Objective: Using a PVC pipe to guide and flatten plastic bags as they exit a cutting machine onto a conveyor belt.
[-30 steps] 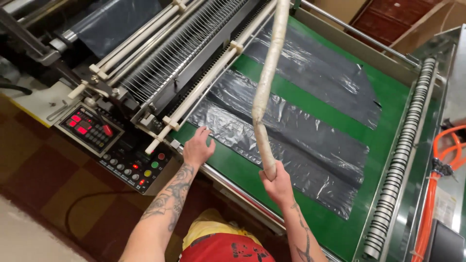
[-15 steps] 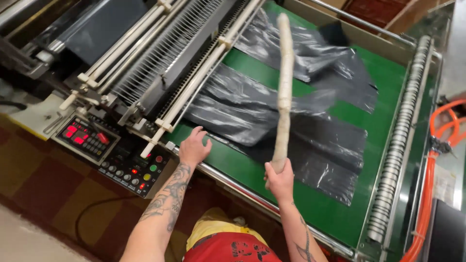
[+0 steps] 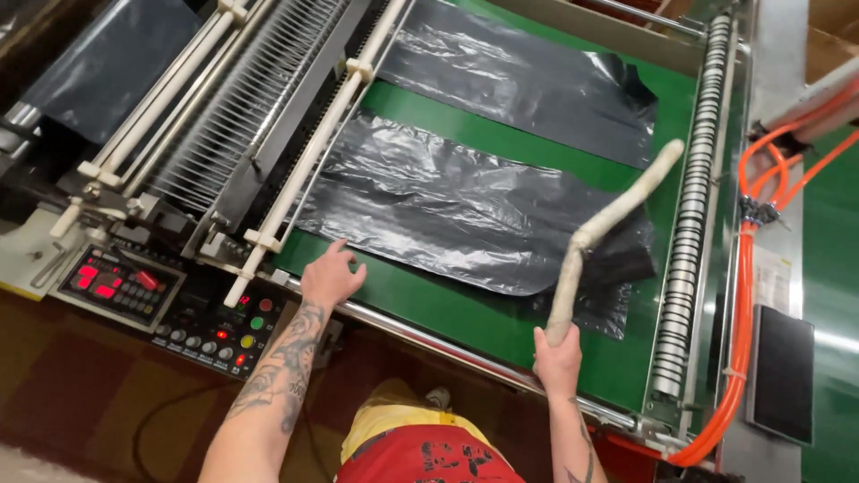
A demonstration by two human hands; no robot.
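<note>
Head view, looking down on my two hands at a bag-making machine. My right hand [image 3: 557,358] has its fingers [image 3: 548,343] wrapped fully closed around the lower end of a pale, cloth-wrapped stick [image 3: 617,211]. I read the stick's long axis as running from that grip, near the front edge of the machine, up and to the right; its free tip points toward the ribbed roller [image 3: 689,224] on the right side and ends just beside it. The stick has a slight kink about a third of the way along, and above that it lies across the right edge of a black plastic sheet [image 3: 447,201].

My left hand [image 3: 329,275] holds nothing: the fingers [image 3: 338,248] are spread open and the palm rests at the front edge of the green belt surface [image 3: 465,313], just beside the near corner of the same sheet. A second black plastic sheet [image 3: 519,76] lies farther back on the belt, apart from the first, with a strip of green between them.

Left of the belt stand white rods and a row of fine metal pins [image 3: 228,125], forming a barrier along that side. Below my left forearm sits a control panel [image 3: 210,326] with coloured buttons and a red display [image 3: 98,277]. A metal rail [image 3: 447,344] edges the front. Orange hoses [image 3: 743,295] run down the right side beyond the roller.
</note>
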